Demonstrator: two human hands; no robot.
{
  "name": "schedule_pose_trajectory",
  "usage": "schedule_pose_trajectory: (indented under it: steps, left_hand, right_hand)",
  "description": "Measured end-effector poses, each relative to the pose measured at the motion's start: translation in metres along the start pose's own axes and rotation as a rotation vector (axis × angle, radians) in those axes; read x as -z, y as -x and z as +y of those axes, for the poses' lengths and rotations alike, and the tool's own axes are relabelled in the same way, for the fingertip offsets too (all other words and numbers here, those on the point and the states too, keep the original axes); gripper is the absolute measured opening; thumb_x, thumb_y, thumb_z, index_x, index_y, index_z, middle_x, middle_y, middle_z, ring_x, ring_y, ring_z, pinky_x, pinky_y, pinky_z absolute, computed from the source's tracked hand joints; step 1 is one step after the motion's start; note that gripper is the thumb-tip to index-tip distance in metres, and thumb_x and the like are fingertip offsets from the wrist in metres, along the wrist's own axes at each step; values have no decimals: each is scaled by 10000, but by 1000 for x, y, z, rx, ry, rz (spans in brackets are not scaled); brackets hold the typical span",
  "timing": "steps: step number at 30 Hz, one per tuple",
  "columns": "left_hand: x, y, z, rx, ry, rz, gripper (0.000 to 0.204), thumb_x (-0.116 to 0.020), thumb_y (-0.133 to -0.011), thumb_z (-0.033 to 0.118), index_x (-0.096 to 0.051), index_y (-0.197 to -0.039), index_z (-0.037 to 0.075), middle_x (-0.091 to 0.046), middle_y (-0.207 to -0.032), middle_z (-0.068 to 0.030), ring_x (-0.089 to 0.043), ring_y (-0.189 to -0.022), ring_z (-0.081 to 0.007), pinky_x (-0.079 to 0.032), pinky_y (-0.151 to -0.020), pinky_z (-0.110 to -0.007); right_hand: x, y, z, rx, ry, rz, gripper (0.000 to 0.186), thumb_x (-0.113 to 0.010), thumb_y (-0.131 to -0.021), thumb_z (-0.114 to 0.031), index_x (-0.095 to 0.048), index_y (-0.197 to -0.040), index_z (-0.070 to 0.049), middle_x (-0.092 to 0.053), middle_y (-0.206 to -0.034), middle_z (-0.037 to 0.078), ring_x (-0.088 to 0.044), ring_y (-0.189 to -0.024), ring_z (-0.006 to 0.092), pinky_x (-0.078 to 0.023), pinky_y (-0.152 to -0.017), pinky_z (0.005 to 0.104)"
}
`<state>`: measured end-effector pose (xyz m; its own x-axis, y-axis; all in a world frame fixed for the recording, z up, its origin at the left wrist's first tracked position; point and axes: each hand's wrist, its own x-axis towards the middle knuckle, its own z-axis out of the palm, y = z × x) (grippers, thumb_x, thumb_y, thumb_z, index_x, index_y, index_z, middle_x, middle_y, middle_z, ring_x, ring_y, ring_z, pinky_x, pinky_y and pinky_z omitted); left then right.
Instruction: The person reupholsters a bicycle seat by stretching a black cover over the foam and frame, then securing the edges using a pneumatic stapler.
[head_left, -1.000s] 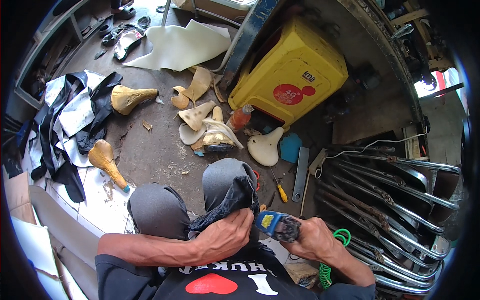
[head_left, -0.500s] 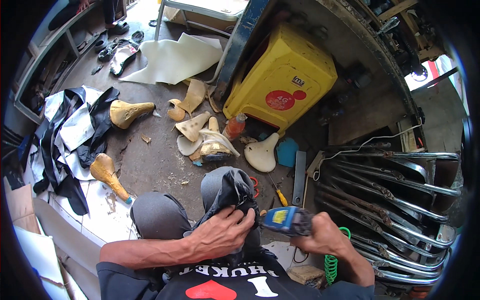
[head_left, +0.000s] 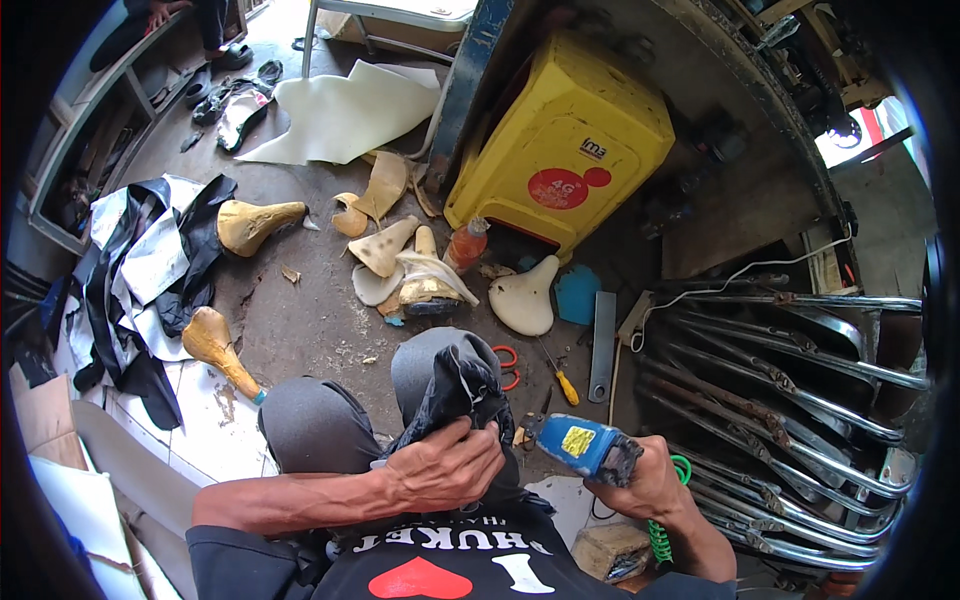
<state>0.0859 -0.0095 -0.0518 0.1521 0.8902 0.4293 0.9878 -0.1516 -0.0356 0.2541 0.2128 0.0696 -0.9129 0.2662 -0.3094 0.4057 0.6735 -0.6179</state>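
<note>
On my lap, against my right knee, my left hand (head_left: 445, 465) grips a bunched piece of black material (head_left: 455, 395); whatever is inside it is hidden. My right hand (head_left: 640, 475) holds a blue pneumatic tool with a yellow label (head_left: 580, 440), its front end close beside the black material. A green coiled hose (head_left: 660, 538) hangs below that hand. Beyond my knees are a cream saddle (head_left: 522, 298), red-handled scissors (head_left: 510, 372), a yellow-handled screwdriver (head_left: 567, 388) and a grey metal bar (head_left: 602, 350) on the floor.
Yellow foam-covered saddles (head_left: 250, 225), black-and-white scraps (head_left: 150, 260), a white sheet (head_left: 330, 115) and an orange bottle (head_left: 468, 245) lie around. A yellow plastic stool (head_left: 540, 120) lies tipped over. Chrome folding chairs (head_left: 800, 380) are stacked right. Another person's legs (head_left: 218, 30) are top left.
My right hand and the blue tool have drawn slightly right and back from the black material, tilting a little. My left hand still grips it. Another person's hand has appeared at top left.
</note>
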Motion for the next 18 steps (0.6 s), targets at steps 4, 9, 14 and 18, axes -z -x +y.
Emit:
schedule_pose_trajectory:
  steps: [4, 9, 14, 18]
  left_hand:
    - [-2, 2, 3, -18, -13, -2, 220, -636, -852, 254, -713, -886, 51, -691, -930, -79, -631, -979, -181, -470, -808, -304]
    - [-2, 2, 2, -20, -26, -15, 192, -637, -848, 254, -696, -848, 71, -660, -883, -65, -634, -985, -191, -480, -817, -309]
    - [-3, 0, 5, -48, -110, -18, 226, -626, -846, 244, -717, -886, 42, -689, -908, -96, -656, -990, -219, -508, -878, -313]
    - [-3, 2, 5, -38, -92, -25, 261, -621, -848, 249, -729, -913, 21, -706, -926, -121, -666, -1001, -228, -513, -893, -313]
  right_hand:
    - [5, -13, 6, 199, 131, -70, 405, -841, -748, -123, -742, -1124, -12, -775, -875, 170, -782, -769, 317, -628, -705, 381]
    - [11, -25, 21, 317, 284, -193, 578, -832, -673, -164, -707, -1230, -69, -780, -917, 148, -769, -805, 343, -627, -696, 408]
    - [15, -36, 15, 393, 356, -184, 620, -856, -654, -205, -696, -1241, -87, -756, -847, 119, -749, -757, 330, -602, -637, 408]
    - [15, -39, 11, 392, 470, -236, 602, -864, -663, -239, -694, -1222, -99, -699, -748, 83, -711, -676, 305, -571, -583, 417]
